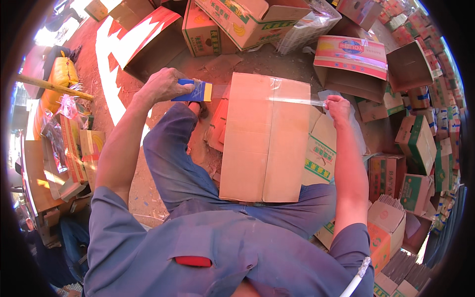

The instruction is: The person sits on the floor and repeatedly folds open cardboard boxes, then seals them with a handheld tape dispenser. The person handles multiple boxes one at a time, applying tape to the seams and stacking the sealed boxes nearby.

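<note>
A plain brown cardboard box [248, 144] stands across my lap, with a seam running down the middle of its top face. My left hand [167, 84] grips a blue tape dispenser [189, 92] with a yellow edge, just left of the box. Beyond the box's right edge, the fingers of my right hand [338, 109] pinch the end of a clear tape strip [297, 100]. The strip crosses the seam near the far end of the box. A short piece of clear tape [275, 83] lies over the seam above it.
Printed banana cartons [202, 31] stand beyond the box, near a white plastic crate [308, 28]. An open red-and-white carton [350, 55] sits at upper right. Stacked cartons [415, 141] line the right side. At left are a yellow sack [61, 74] and a wooden pole [55, 87]. A cigarette [356, 278] juts in below.
</note>
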### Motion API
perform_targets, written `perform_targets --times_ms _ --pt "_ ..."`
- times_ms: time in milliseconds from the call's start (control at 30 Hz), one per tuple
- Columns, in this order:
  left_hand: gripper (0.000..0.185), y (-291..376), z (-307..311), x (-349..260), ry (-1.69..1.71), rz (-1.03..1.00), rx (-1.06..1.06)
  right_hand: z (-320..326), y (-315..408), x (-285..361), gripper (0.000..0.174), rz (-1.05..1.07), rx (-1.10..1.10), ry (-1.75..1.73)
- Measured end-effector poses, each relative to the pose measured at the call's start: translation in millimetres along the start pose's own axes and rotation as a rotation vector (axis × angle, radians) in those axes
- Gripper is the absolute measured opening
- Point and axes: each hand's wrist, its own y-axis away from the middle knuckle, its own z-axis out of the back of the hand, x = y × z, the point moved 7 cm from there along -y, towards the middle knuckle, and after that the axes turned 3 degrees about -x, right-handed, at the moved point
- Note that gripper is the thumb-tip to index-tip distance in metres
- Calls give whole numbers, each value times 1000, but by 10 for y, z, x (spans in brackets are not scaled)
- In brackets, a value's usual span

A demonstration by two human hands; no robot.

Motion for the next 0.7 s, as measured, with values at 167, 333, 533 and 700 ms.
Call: perform_targets --times_ms 167,333,533,700 --pt "51 -587 -822 -121 -77 17 -19 -937 -69 -579 32 -247 90 -107" --pt "46 -564 -825 -414 -166 -13 -10 -809 108 -1293 62 -152 6 439" --pt "42 -141 -1756 -361 -446 -146 -99 -805 1344 -1289 38 -407 -30 -563" --pt "44 854 -1397 -14 462 259 -379 31 2216 -1125 30 -159 -84 -522"
